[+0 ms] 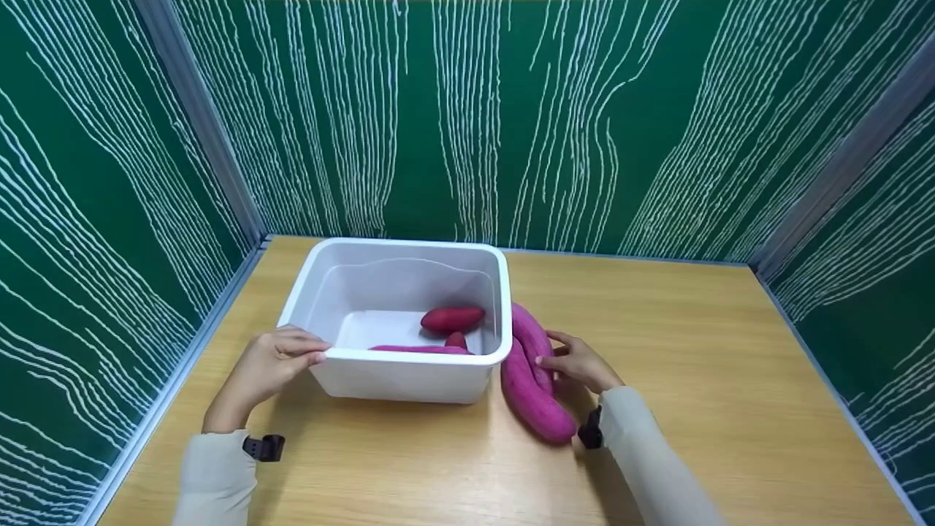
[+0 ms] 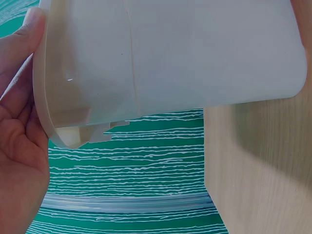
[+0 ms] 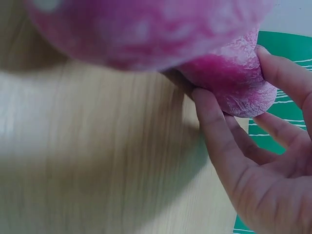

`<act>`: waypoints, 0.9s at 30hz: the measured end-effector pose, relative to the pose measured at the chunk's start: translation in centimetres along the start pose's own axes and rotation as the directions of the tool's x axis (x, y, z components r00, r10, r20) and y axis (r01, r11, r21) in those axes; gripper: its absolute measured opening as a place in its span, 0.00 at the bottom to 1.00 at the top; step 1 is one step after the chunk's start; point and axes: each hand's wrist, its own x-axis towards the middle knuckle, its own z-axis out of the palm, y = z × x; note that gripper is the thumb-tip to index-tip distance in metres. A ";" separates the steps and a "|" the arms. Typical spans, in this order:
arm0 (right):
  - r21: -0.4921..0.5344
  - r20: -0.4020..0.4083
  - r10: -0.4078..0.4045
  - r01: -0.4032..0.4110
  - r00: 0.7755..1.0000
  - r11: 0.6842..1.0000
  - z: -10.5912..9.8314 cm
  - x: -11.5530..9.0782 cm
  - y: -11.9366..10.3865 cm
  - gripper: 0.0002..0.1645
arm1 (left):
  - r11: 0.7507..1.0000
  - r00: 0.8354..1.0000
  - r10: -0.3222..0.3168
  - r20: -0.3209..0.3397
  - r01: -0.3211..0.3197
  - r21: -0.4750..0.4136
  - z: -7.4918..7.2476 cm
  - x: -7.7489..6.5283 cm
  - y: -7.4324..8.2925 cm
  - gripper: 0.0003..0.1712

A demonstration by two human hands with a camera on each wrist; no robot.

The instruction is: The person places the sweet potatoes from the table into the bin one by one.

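Observation:
My left hand grips the rim of a white plastic bin at its front left corner, and the left wrist view shows the thumb and fingers on either side of that rim. Two long magenta eggplants lie side by side against the bin's right wall. With thumb and fingers, my right hand holds the right-hand eggplant; the right wrist view has its rounded end between them. The other eggplant looms close to that camera.
Inside the bin lie a dark red, spindle-shaped vegetable, the tip of another red one and a long magenta one, partly hidden by the front wall. Green panels with white wavy lines enclose the wooden table at the back and sides.

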 end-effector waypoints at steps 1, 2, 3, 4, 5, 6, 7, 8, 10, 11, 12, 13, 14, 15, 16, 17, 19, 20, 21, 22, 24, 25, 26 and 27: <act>-0.002 -0.002 -0.002 0.002 1.000 1.000 0.0 0.0 0.0 0.44 | 1.000 1.000 0.006 -0.004 -0.006 0.004 0.0 0.0 0.0 0.10; -0.005 -0.002 -0.003 0.003 1.000 1.000 0.1 0.0 0.1 0.44 | 1.000 1.000 0.012 -0.007 -0.012 0.007 0.0 -0.1 0.0 0.10; -0.007 -0.002 -0.004 0.004 1.000 1.000 0.1 0.0 0.1 0.44 | 1.000 1.000 0.014 -0.008 -0.014 0.006 0.0 -0.1 0.0 0.09; -0.007 -0.004 -0.002 0.002 1.000 1.000 0.1 0.0 0.1 0.44 | 1.000 1.000 0.012 -0.007 -0.012 0.006 0.1 -0.2 0.0 0.09; -0.005 -0.006 0.002 -0.002 1.000 1.000 0.2 0.0 0.1 0.44 | 1.000 1.000 0.010 -0.006 -0.010 0.005 0.0 -0.2 0.0 0.09; -0.007 -0.007 0.004 -0.004 1.000 1.000 0.2 0.0 0.1 0.44 | 1.000 1.000 0.006 -0.006 -0.006 0.003 0.0 -0.2 0.1 0.09; -0.010 -0.006 0.005 -0.005 1.000 1.000 0.2 -0.1 0.1 0.44 | 1.000 1.000 0.005 -0.004 -0.005 -0.001 0.0 -0.2 0.1 0.09; -0.014 -0.005 0.005 -0.006 1.000 1.000 0.2 -0.1 0.0 0.45 | 1.000 1.000 0.002 -0.004 -0.002 -0.003 0.0 -0.2 0.1 0.09; -0.012 -0.005 0.003 -0.003 1.000 1.000 0.2 -0.2 0.0 0.45 | 1.000 1.000 -0.006 -0.003 0.006 -0.003 0.0 -0.2 0.2 0.10; -0.008 -0.006 0.001 -0.001 1.000 1.000 0.2 -0.3 0.0 0.45 | 1.000 1.000 -0.006 -0.002 0.006 -0.002 0.0 -0.2 0.2 0.10; -0.006 -0.006 -0.003 0.003 1.000 1.000 0.2 -0.3 0.0 0.45 | 1.000 1.000 -0.007 -0.001 0.007 -0.001 0.0 -0.1 0.2 0.10; -0.004 -0.007 -0.007 0.007 1.000 1.000 0.2 -0.4 0.0 0.45 | 1.000 1.000 -0.005 0.000 0.005 -0.001 0.0 -0.1 0.2 0.10; -0.002 -0.008 -0.011 0.010 1.000 1.000 0.2 -0.4 -0.1 0.45 | 1.000 1.000 -0.007 0.002 0.007 0.000 0.0 -0.1 0.2 0.10; -0.002 -0.010 -0.014 0.014 1.000 1.000 0.3 -0.5 -0.1 0.45 | 1.000 1.000 -0.008 0.002 0.008 0.001 0.0 -0.1 0.2 0.10; -0.006 -0.010 -0.017 0.017 1.000 1.000 0.3 -0.5 0.0 0.45 | 1.000 1.000 -0.007 0.002 0.007 0.001 0.0 -0.1 0.2 0.10; -0.006 -0.013 -0.019 0.019 1.000 1.000 0.4 -0.5 0.0 0.45 | 1.000 1.000 -0.007 0.003 0.007 0.000 0.0 -0.1 0.2 0.10; -0.016 -0.017 -0.025 0.025 1.000 1.000 0.4 -0.5 0.0 0.44 | 1.000 1.000 -0.011 0.005 0.011 -0.001 -0.1 0.0 0.2 0.10; -0.022 -0.018 -0.028 0.027 0.999 0.999 0.5 -0.4 0.0 0.44 | 1.000 1.000 -0.013 0.006 0.013 -0.001 -0.1 0.0 0.2 0.10; -0.026 -0.020 -0.031 0.030 0.999 0.999 0.5 -0.4 0.1 0.44 | 1.000 1.000 -0.014 0.007 0.014 -0.002 -0.1 0.0 0.2 0.10; -0.029 -0.022 -0.035 0.034 0.999 0.999 0.6 -0.4 0.1 0.44 | 1.000 1.000 -0.016 0.009 0.016 -0.003 -0.1 0.0 0.2 0.10; -0.032 -0.026 -0.044 0.043 0.999 0.999 0.6 -0.3 0.2 0.43 | 1.000 1.000 -0.019 0.012 0.019 -0.006 -0.1 0.0 0.2 0.10; -0.027 -0.030 -0.047 0.047 0.998 0.999 0.6 -0.3 0.3 0.43 | 1.000 1.000 -0.022 0.012 0.022 -0.005 -0.1 0.0 0.2 0.10; -0.022 -0.032 -0.053 0.052 0.998 0.998 0.7 -0.4 0.4 0.42 | 1.000 1.000 -0.024 0.012 0.024 -0.004 0.0 -0.1 0.2 0.10; -0.018 -0.034 -0.061 0.061 0.998 0.998 0.7 -0.4 0.4 0.42 | 1.000 1.000 -0.021 0.009 0.021 -0.007 0.0 -0.1 0.2 0.10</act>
